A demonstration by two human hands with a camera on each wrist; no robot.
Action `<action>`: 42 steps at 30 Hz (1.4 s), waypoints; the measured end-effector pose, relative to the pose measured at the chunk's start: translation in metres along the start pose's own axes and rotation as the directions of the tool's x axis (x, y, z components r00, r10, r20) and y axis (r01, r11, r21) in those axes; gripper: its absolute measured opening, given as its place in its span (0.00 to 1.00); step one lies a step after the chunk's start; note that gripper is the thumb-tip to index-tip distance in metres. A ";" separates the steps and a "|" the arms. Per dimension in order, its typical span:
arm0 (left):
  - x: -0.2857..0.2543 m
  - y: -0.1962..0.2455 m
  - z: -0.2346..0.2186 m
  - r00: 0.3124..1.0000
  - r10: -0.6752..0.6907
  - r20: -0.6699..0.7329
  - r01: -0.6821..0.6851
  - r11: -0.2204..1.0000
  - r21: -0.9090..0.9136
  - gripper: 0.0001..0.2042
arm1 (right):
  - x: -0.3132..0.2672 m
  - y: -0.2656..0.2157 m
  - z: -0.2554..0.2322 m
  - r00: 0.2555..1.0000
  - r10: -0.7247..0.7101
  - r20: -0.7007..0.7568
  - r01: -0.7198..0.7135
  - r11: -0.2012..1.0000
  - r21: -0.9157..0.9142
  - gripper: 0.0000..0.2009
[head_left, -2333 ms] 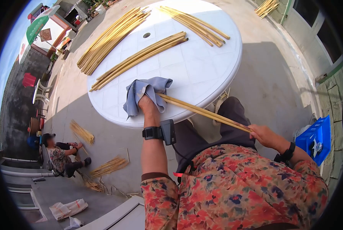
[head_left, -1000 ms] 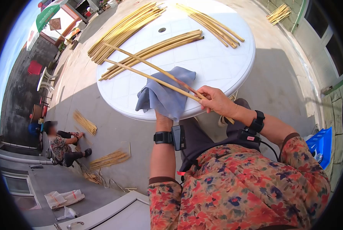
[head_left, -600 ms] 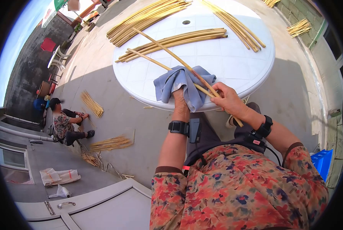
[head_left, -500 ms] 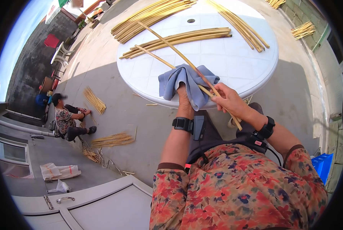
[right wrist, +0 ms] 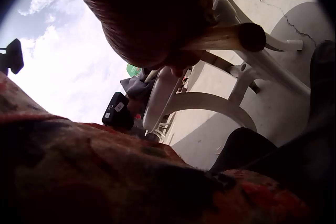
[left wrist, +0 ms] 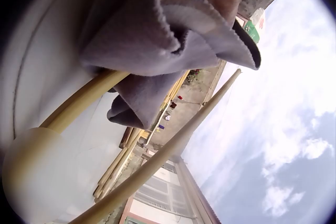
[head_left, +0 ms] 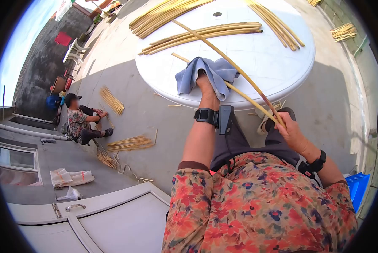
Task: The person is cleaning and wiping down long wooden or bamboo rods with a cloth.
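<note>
My left hand (head_left: 206, 86) holds a grey-blue cloth (head_left: 188, 79) low over the near part of the white table (head_left: 277, 76). Through the cloth runs a thin yellowish stick (head_left: 250, 100), its far end showing beyond the folds. A second stick (head_left: 220, 52) passes above the cloth, outside it, and reaches up toward the bundles. My right hand (head_left: 293, 135) grips both sticks together near their close ends, over the lap. In the left wrist view the wrapped stick (left wrist: 86, 98) comes out from under the cloth's folds. A cut stick end (right wrist: 253, 37) juts from the fist in the right wrist view.
On the table lie a large stick bundle (head_left: 163, 19), a smaller row (head_left: 206, 37) and another group (head_left: 277, 25). A seated person (head_left: 81, 120) handles sticks at left, near floor piles (head_left: 130, 143). A blue crate (head_left: 357, 187) stands at right, a white door (head_left: 117, 215) below.
After bringing the sticks in close to the cloth, my right hand has drawn back right and down toward the lap, pulling both sticks along. The left hand keeps the cloth round one stick.
</note>
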State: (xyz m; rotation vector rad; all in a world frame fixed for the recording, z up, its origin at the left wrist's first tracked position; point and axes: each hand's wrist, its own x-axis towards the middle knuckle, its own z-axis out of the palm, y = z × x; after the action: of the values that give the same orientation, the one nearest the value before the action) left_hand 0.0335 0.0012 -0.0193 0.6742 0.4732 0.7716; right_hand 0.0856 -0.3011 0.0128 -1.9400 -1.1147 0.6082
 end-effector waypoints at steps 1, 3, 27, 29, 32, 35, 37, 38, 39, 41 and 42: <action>0.006 -0.004 -0.003 0.998 0.049 -0.032 -0.051 0.997 -0.055 0.10 | -0.016 0.011 -0.007 1.000 -0.003 0.002 0.003 1.000 0.001 0.13; 0.003 -0.002 0.005 0.998 0.050 -0.033 -0.053 0.995 -0.083 0.09 | -0.051 0.032 -0.018 1.000 -0.002 -0.013 0.001 0.999 -0.034 0.13; -0.003 -0.009 -0.024 0.707 0.264 0.656 -0.550 -0.377 0.745 0.20 | 0.015 -0.015 -0.038 0.972 0.047 -0.228 -0.059 0.997 -0.045 0.19; -0.004 -0.014 -0.029 0.704 0.255 0.663 -0.523 -0.444 0.727 0.20 | 0.037 -0.020 -0.030 0.963 -0.111 -0.246 0.082 0.988 -0.129 0.19; -0.003 -0.020 -0.037 0.687 0.245 0.684 -0.459 -0.584 0.669 0.20 | 0.060 -0.027 -0.018 0.943 -0.209 -0.261 0.152 0.964 -0.220 0.20; -0.001 -0.028 -0.048 0.723 0.219 0.656 -0.536 -0.421 0.732 0.20 | 0.074 -0.037 -0.012 0.935 -0.282 -0.214 0.204 0.923 -0.326 0.20; -0.005 -0.025 -0.053 0.770 0.169 0.615 -0.583 -0.206 0.786 0.20 | 0.081 -0.050 -0.009 0.980 -0.119 -0.158 0.038 0.898 -0.437 0.21; -0.011 -0.019 -0.050 0.775 0.136 0.617 -0.547 -0.347 0.762 0.21 | 0.085 -0.049 -0.007 0.964 -0.196 -0.179 0.086 0.868 -0.489 0.21; -0.013 -0.015 -0.045 0.782 0.106 0.614 -0.501 -0.481 0.720 0.22 | 0.088 -0.050 -0.004 0.963 -0.194 -0.187 0.079 0.867 -0.493 0.21; -0.006 -0.022 -0.046 0.782 0.157 0.603 -0.603 -0.054 0.796 0.22 | 0.094 -0.052 0.001 0.929 -0.320 -0.189 0.142 0.775 -0.616 0.21; -0.003 -0.025 -0.047 0.799 0.195 0.569 -0.596 0.378 0.708 0.22 | 0.097 -0.051 0.005 0.927 -0.321 -0.192 0.140 0.773 -0.618 0.21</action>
State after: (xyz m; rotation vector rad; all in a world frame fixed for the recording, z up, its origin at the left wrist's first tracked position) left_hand 0.0146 0.0035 -0.0695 1.9771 0.2834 0.7958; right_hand 0.1053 -0.1999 0.0505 -2.2585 -1.4401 -0.2061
